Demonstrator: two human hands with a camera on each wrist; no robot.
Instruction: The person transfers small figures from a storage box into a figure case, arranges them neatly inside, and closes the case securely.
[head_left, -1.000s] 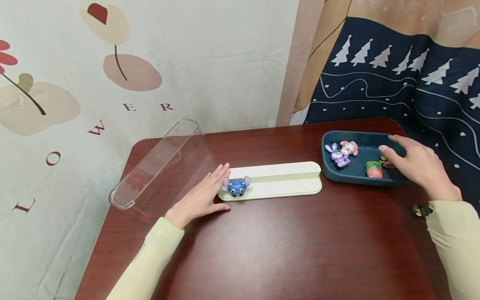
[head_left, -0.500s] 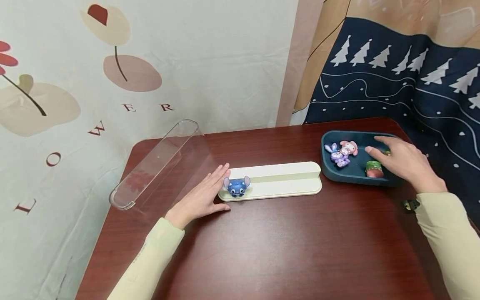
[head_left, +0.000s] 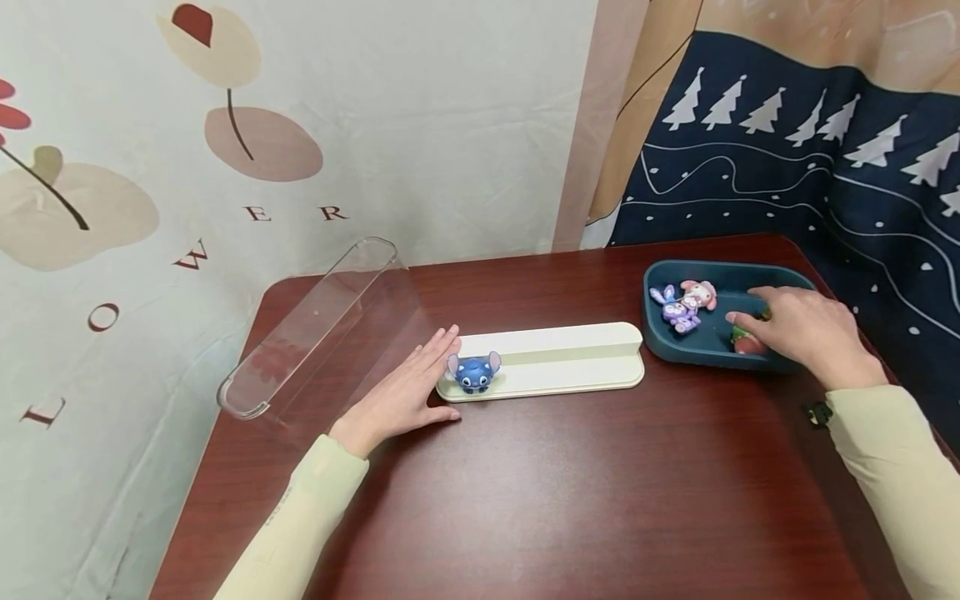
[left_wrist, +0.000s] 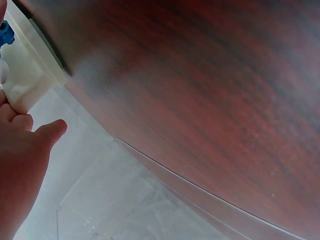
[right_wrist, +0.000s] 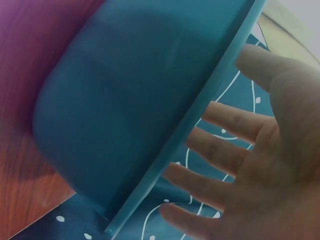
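My left hand (head_left: 401, 392) lies with straight fingers at the left end of a long cream display base (head_left: 562, 382). Beside those fingertips a blue, big-eared figurine (head_left: 474, 377) stands on the base. Over the right part of a dark teal tray (head_left: 705, 357) hovers my right hand (head_left: 810, 333), thumb and fingers spread. In the right wrist view the fingers (right_wrist: 235, 120) reach past the tray's rim and their tips are hidden behind it. A green-and-red figurine (head_left: 746, 343) lies just below my thumb, partly covered. Purple (head_left: 681, 317) and pink (head_left: 701, 293) figurines lie at the tray's left.
A clear plastic cover (head_left: 307, 333) lies slanted on the left of the brown table (head_left: 570, 492). White printed cloth (head_left: 450, 125) hangs behind the table, and navy cloth with trees (head_left: 750, 179) hangs at the right.
My right hand has moved left and deeper into the tray, and now covers more of the green-and-red figurine. The left hand and the blue figurine have stayed still.
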